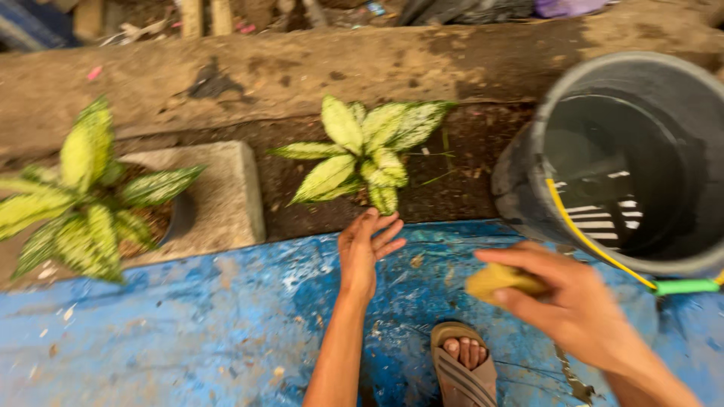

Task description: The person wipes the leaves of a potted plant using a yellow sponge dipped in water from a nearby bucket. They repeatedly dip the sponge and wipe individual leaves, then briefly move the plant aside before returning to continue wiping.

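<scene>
My left hand (365, 249) reaches forward with fingers apart, its tips at the base of a small plant with pale green-and-white speckled leaves (362, 151) that stands in dark soil (467, 162). Nothing is in that hand. My right hand (569, 301) hovers at the lower right, fingers closed around a small yellow scoop-like object (494, 280), blurred. It sits just below the rim of a grey bucket (543, 120) that holds water.
A second speckled plant (75, 200) grows in a dark pot set in a concrete block (226, 196) at the left. A blue painted ledge (188, 324) runs across the foreground. My sandalled foot (461, 362) rests on it. A yellow bucket handle with green grip (682, 286) hangs at the right.
</scene>
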